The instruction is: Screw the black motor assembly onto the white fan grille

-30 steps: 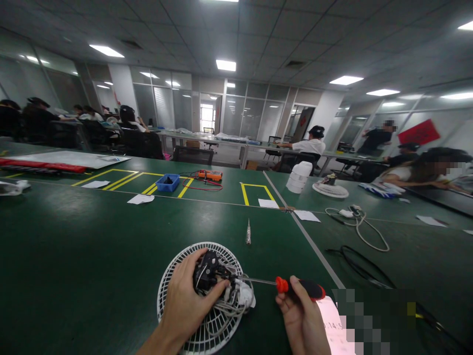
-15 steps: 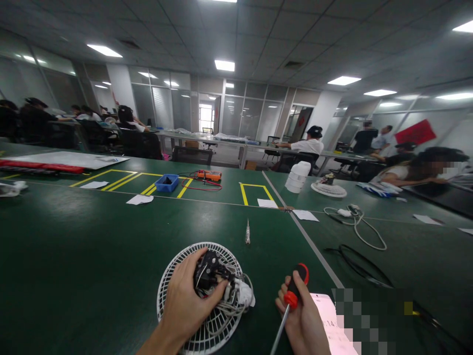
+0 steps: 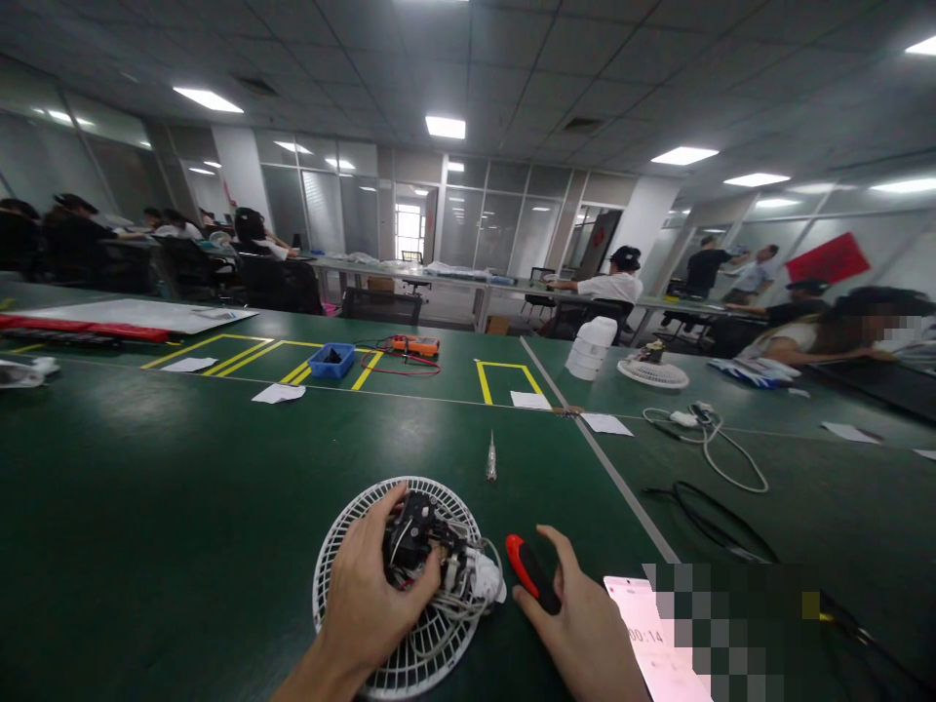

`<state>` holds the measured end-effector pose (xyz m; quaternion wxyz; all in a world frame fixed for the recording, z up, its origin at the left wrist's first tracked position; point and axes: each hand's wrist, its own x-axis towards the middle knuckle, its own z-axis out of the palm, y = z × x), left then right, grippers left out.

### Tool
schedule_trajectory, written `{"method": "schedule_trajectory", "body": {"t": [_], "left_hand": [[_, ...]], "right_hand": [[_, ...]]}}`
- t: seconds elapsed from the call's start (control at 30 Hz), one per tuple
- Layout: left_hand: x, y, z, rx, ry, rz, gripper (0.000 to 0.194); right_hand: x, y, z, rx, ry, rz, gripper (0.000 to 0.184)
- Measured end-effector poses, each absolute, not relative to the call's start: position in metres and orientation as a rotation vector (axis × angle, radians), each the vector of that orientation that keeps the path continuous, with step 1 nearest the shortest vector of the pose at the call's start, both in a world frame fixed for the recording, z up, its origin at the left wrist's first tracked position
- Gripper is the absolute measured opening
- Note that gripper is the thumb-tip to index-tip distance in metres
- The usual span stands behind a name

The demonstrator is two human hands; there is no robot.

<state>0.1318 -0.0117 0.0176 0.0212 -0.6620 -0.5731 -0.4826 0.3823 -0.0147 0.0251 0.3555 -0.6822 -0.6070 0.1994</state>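
Note:
My left hand [image 3: 376,575] is wrapped round a black fan motor assembly [image 3: 415,526], thumb on its near side. The assembly, with white plastic parts and bundled pale wires, sits on a round white fan grille [image 3: 399,681]. Just right of the grille is a screwdriver with a red-and-black handle [image 3: 532,573]; its shaft is hidden. My right hand [image 3: 577,614] is over it with index finger and thumb spread apart on either side of the handle. Farther forward, a small clear-handled screwdriver [image 3: 491,460] lies on the green table [image 3: 219,507].
A pink-screened phone [image 3: 643,624] lies beside my right wrist. Ahead are a blue bin [image 3: 331,362], an orange multimeter [image 3: 415,346] and a white container [image 3: 591,349]. To the right are a pale cable [image 3: 731,468], a black cable [image 3: 717,526] and another fan grille [image 3: 653,373]. Co-workers sit beyond.
My right hand has swung the screwdriver away from the motor, turned it and brought it down beside the grille, where the fingers have spread. The left hand has barely moved.

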Motion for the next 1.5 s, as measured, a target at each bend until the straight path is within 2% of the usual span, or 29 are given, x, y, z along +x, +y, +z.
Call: {"method": "schedule_trajectory", "body": {"t": [0.17,0.27,0.43,0.57,0.7,0.83,1.0,1.3,1.5], "left_hand": [[0.132,-0.013,0.018,-2.063,-1.784,-1.473,0.061],[0.131,-0.012,0.017,-2.062,-1.77,-1.467,0.062],[0.131,-0.01,0.017,-2.056,-1.724,-1.47,0.062],[0.131,-0.011,0.018,-2.044,-1.713,-1.431,0.057],[0.131,-0.013,0.019,-2.03,-1.726,-1.426,0.054],[0.131,-0.012,0.019,-2.041,-1.733,-1.435,0.054],[0.131,-0.01,0.016,-2.062,-1.76,-1.433,0.055],[0.129,-0.012,0.025,-2.193,-1.767,-1.615,0.066],[0.094,-0.01,0.031,-2.129,-1.961,-1.637,0.071]], "right_hand": [[0.391,-0.012,0.027,-1.868,-1.593,0.473,0.038],[0.393,-0.011,0.034,-1.944,-1.655,0.44,0.034],[0.393,-0.012,0.045,-2.092,-1.822,0.446,0.04],[0.39,-0.014,0.045,-2.175,-1.836,0.426,0.056],[0.387,-0.014,0.04,-2.126,-1.78,0.339,0.069],[0.384,-0.014,0.037,-2.082,-1.771,0.385,0.077],[0.385,-0.013,0.034,-2.094,-1.797,0.416,0.075],[0.391,-0.011,0.037,-2.173,-1.85,0.275,0.067],[0.394,-0.01,0.038,-2.116,-1.865,0.273,0.06]]}}
